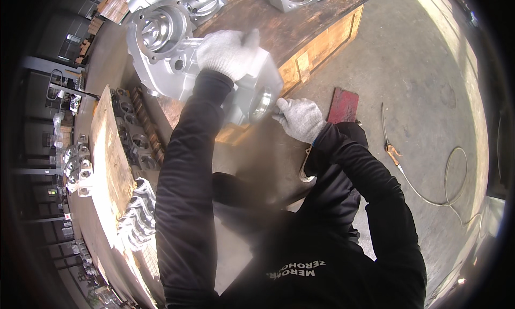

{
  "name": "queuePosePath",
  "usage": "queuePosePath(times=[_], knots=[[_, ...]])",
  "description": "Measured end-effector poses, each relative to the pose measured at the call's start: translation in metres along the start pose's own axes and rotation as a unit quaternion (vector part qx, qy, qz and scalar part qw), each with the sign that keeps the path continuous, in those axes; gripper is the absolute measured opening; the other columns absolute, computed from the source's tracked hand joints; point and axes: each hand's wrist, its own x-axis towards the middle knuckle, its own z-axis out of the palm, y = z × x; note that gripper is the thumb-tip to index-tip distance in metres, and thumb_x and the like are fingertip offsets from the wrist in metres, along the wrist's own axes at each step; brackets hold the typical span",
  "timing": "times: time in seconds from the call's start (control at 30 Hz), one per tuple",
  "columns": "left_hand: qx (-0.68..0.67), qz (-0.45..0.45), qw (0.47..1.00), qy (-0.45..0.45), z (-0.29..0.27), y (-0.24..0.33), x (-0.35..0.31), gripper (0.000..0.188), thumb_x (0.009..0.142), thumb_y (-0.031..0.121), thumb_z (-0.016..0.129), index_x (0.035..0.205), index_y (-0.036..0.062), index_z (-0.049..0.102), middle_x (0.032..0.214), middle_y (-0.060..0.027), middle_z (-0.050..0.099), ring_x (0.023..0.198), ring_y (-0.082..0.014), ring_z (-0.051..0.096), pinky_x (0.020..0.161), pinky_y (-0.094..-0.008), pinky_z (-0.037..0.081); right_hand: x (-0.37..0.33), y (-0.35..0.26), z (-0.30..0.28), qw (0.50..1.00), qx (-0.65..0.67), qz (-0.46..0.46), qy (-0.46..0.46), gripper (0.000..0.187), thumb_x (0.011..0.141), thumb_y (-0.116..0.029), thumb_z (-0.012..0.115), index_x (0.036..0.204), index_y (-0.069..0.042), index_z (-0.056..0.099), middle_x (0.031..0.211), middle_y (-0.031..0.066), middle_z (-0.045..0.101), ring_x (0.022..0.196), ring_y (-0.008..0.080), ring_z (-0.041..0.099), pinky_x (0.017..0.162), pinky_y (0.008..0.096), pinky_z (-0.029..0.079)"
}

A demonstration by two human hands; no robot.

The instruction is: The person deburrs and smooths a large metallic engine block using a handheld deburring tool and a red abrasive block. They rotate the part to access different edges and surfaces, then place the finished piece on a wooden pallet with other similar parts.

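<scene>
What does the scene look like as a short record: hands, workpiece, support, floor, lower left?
Left hand: white-gloved, on the large silver cast-metal housing
Right hand: white-gloved, fingertips beside the housing's round machined end; contact unclear
Workpiece: silver cast-metal housing, round opening at upper left
Support: brown wooden box-like bench, housing at its near edge
Floor: dark-red flat rectangular piece; orange-handled metal nozzle on a pale looped hose
Lower left: row of silver metal castings
</scene>
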Motion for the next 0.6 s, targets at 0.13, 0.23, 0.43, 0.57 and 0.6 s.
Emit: queuePosePath(times=[0.13, 0.23, 0.43, 0.57, 0.6], knots=[[-0.004, 0.017, 1.000, 0.008, -0.001, 0.000, -0.001, 0.063, 0.104, 0.062, 0.049, 0.095, 0.0097, 0.083, 0.090, -0.0196, 0.078, 0.092, -0.0424, 0.075, 0.084, -0.0530, 0.056, 0.000, 0.003, 0.000, 0.999, -0.030, 0.001, -0.024, 0.029, 0.099, -0.032, 0.074, 0.103, -0.007, 0.060, 0.085, 0.0159, 0.074, 0.081, 0.0384, 0.074, 0.073, 0.0518, 0.057], [0.016, 0.007, 1.000, 0.018, -0.002, 0.002, -0.004, 0.062, 0.104, 0.063, 0.050, 0.095, 0.0109, 0.083, 0.090, -0.0197, 0.078, 0.092, -0.0423, 0.075, 0.084, -0.0531, 0.056, -0.007, 0.005, -0.007, 0.990, -0.074, 0.033, -0.120, 0.031, 0.099, -0.035, 0.073, 0.103, -0.006, 0.062, 0.087, 0.0170, 0.075, 0.080, 0.0386, 0.074, 0.074, 0.0520, 0.058], [0.022, 0.006, 1.000, 0.012, 0.000, 0.003, -0.004, 0.060, 0.104, 0.062, 0.050, 0.097, 0.0117, 0.083, 0.091, -0.0203, 0.078, 0.095, -0.0426, 0.075, 0.088, -0.0529, 0.056, -0.030, 0.014, 0.003, 0.999, 0.031, 0.035, 0.017, 0.026, 0.102, -0.035, 0.068, 0.107, -0.009, 0.067, 0.091, 0.0149, 0.073, 0.080, 0.0380, 0.075, 0.070, 0.0510, 0.058], [0.000, 0.008, 1.000, 0.027, 0.001, 0.002, -0.002, 0.061, 0.104, 0.061, 0.050, 0.095, 0.0096, 0.082, 0.093, -0.0207, 0.078, 0.097, -0.0420, 0.075, 0.089, -0.0537, 0.055, -0.024, 0.023, 0.039, 0.953, 0.222, 0.194, 0.071, 0.033, 0.106, -0.035, 0.067, 0.122, -0.007, 0.064, 0.105, 0.0225, 0.075, 0.099, 0.0452, 0.073, 0.084, 0.0529, 0.059], [-0.011, 0.010, 0.999, 0.030, 0.001, 0.001, -0.001, 0.062, 0.105, 0.060, 0.050, 0.092, 0.0078, 0.081, 0.089, -0.0211, 0.077, 0.093, -0.0421, 0.075, 0.086, -0.0546, 0.055, -0.019, 0.025, 0.049, 0.946, 0.240, 0.198, 0.091, 0.036, 0.107, -0.036, 0.068, 0.126, -0.005, 0.062, 0.114, 0.0252, 0.075, 0.107, 0.0474, 0.072, 0.091, 0.0533, 0.058]])
